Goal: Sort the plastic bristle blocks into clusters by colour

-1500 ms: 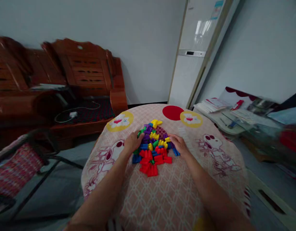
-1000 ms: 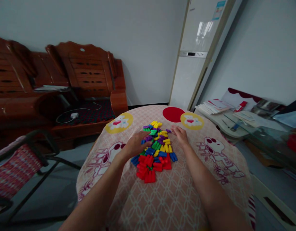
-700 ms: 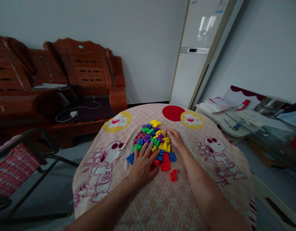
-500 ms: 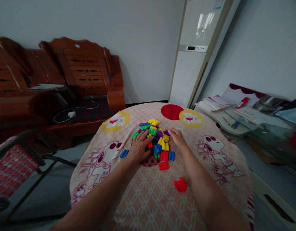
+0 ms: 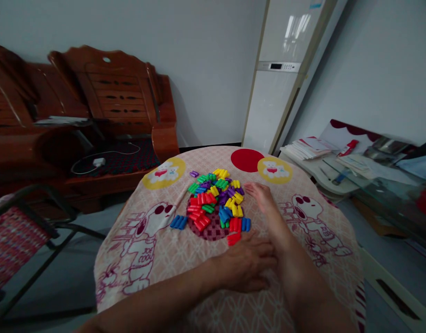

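A loose pile of plastic toy blocks (image 5: 222, 196) in red, yellow, green, blue and purple lies on the tablecloth in front of me. Each block looks like short tubes joined side by side. My left hand (image 5: 249, 263) reaches across toward my right forearm, palm down and fingers stretched out, just below a red block (image 5: 234, 238). Whatever is under that palm is hidden. My right hand (image 5: 260, 195) rests on its edge at the pile's right side, fingers extended, close to the yellow and purple blocks. A blue block (image 5: 179, 222) lies apart at the left.
The round table wears a patterned cloth (image 5: 185, 286). A carved wooden sofa (image 5: 123, 97) stands behind on the left, and a chair (image 5: 22, 231) at the near left. A tall white cabinet unit (image 5: 275, 101) is at the back. Papers (image 5: 308, 148) lie on a side table at right.
My left hand has left the pile and moved right and nearer, over the spot where a lone red block lay. Red blocks now show at the pile's left. My right hand stays beside the pile.
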`<state>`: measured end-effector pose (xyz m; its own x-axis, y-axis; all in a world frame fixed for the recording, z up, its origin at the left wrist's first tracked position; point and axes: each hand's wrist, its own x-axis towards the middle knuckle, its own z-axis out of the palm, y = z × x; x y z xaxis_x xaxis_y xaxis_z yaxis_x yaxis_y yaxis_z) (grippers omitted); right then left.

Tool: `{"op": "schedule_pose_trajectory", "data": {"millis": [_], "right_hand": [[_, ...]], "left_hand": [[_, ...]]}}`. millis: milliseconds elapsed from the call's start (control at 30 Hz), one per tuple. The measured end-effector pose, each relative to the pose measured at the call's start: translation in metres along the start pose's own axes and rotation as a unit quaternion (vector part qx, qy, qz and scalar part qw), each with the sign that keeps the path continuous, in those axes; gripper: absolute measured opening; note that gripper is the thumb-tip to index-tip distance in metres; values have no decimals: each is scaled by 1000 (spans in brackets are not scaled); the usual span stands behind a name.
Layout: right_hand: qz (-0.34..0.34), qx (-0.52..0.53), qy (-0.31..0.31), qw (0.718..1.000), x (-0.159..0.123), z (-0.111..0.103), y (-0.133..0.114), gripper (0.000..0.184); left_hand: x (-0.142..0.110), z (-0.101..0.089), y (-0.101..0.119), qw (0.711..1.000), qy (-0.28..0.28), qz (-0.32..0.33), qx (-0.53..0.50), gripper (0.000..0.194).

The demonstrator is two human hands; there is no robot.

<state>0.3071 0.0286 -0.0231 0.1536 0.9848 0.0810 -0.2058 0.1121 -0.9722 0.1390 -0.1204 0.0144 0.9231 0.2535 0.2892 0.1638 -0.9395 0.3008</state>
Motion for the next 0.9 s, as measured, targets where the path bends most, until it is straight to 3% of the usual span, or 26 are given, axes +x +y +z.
{"op": "schedule_pose_trajectory", "data": {"millis": [100,167,233,367,467,567,667,767,900], "right_hand": [[-1,-2,-5,1000,-1,-3,-1,42],[-3,-15,-10,1000,0,-4,-1,43],[-5,-35,-13,999,1,-4,-1,44],[-15,-89,-16,996,4,-3,1,42],[-34,-162,-1,986,3,1,2,36],[-77,-246,-2,966,-1,10,1,29],[-144,-338,-45,929,-6,21,-2,26],[-187,-411,-82,888,-9,27,-5,27],[-184,-437,-100,875,-12,26,-6,31]], "left_hand": [[1,15,-17,997,0,-43,67,29],[-1,11,-40,987,29,-109,112,25],[-3,-3,-62,978,38,-150,139,26],[-6,-46,-94,978,42,-169,117,36],[-8,-79,-114,964,130,-218,84,35],[-11,-99,-134,911,256,-315,78,33],[-10,-94,-148,890,273,-360,59,32],[-6,-73,-155,911,233,-336,54,33],[0,-55,-159,939,165,-288,88,33]]}}
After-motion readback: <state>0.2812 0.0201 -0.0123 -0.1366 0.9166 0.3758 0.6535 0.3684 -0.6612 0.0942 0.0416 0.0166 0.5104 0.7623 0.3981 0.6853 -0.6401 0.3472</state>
